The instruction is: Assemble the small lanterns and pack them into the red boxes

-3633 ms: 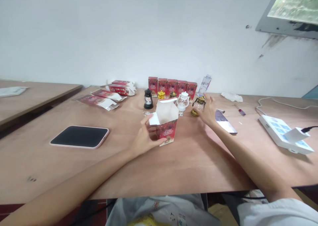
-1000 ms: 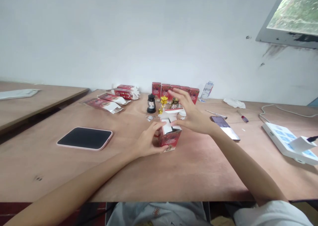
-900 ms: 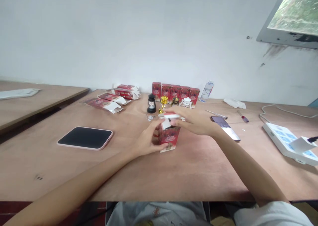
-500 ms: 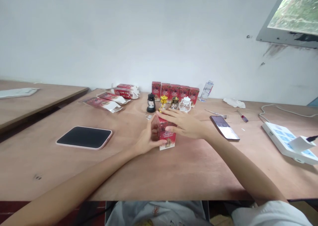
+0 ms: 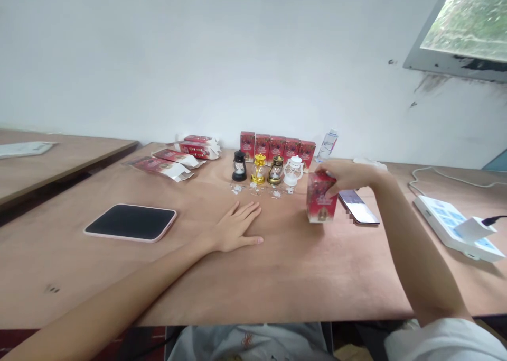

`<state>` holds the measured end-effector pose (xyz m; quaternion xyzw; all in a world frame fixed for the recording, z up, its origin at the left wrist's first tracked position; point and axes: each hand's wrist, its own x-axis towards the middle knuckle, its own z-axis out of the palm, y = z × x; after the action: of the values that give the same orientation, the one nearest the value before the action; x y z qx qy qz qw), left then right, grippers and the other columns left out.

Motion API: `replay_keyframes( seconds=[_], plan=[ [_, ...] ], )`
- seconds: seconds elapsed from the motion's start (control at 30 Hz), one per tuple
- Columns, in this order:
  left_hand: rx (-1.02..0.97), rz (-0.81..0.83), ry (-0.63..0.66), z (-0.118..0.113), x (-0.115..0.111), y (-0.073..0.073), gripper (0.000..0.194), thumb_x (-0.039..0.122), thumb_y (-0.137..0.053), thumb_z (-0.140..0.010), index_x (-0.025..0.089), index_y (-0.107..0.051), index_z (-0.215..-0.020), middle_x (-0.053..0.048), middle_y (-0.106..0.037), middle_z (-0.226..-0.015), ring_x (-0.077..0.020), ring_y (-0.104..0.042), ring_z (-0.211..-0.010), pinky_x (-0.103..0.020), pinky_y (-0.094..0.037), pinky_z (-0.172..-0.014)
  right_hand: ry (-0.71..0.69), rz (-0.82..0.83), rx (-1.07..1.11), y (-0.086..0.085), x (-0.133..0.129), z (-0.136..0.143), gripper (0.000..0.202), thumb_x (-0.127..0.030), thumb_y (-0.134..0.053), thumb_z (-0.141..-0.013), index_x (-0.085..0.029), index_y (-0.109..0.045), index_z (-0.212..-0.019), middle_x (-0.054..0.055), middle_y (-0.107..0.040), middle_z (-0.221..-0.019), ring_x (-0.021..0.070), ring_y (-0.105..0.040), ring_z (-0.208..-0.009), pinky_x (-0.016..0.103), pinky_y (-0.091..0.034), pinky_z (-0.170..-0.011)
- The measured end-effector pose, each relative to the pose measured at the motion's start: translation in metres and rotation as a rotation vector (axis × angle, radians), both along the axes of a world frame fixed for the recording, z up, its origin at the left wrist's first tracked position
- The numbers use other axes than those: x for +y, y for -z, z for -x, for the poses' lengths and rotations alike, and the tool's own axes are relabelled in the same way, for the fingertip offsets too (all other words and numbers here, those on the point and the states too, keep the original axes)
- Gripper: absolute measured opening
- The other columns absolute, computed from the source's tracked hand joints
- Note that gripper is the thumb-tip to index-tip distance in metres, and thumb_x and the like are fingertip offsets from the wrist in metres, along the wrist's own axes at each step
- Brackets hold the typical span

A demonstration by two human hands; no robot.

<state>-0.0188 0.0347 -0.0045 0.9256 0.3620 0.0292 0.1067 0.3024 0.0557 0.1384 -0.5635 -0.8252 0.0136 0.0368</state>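
My right hand (image 5: 344,176) grips a red printed box (image 5: 321,198) from above, in front of the right end of the lantern row. My left hand (image 5: 236,228) lies flat on the table with its fingers spread and holds nothing. Beyond it stand a black lantern (image 5: 239,165), a gold lantern (image 5: 258,169), a bronze lantern (image 5: 275,170) and a white lantern (image 5: 293,170), with small clear packets (image 5: 274,193) before them. Several upright red boxes (image 5: 277,148) form a row behind the lanterns.
Flattened red cartons (image 5: 160,166) lie at the back left. A dark-screened phone (image 5: 131,222) rests at the left, a lit phone (image 5: 360,207) at the right. Farther right is a white power strip (image 5: 455,226). A bottle (image 5: 327,145) stands by the wall.
The red box has moved right from between both hands, carried by my right hand. My left hand has let go of it and spread flat on the table.
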Motion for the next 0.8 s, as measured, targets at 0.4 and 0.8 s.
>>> replay_keyframes(
  seconds=[0.4, 0.8],
  plan=[
    [0.013, -0.015, 0.010, -0.001, 0.000, 0.000, 0.084, 0.071, -0.033, -0.085, 0.015, -0.020, -0.147, -0.015, -0.017, -0.155, -0.0281, -0.014, -0.145, -0.054, -0.006, -0.116, 0.575, -0.114, 0.080, 0.031, 0.113, -0.034, 0.055, -0.009, -0.064, -0.068, -0.007, -0.051, -0.122, 0.020, -0.059, -0.118, 0.0298, -0.058, -0.107, 0.032, -0.047, -0.082],
    [0.013, 0.005, 0.004, -0.001, 0.000, -0.001, 0.086, 0.071, -0.032, -0.085, 0.014, -0.018, -0.148, -0.015, -0.015, -0.155, -0.0279, -0.012, -0.145, -0.055, -0.004, -0.116, 0.270, -0.290, -0.024, 0.017, 0.077, 0.039, 0.047, -0.020, -0.046, -0.084, -0.010, -0.043, -0.130, 0.022, -0.053, -0.126, 0.0349, -0.052, -0.114, 0.043, -0.043, -0.091]
  ],
)
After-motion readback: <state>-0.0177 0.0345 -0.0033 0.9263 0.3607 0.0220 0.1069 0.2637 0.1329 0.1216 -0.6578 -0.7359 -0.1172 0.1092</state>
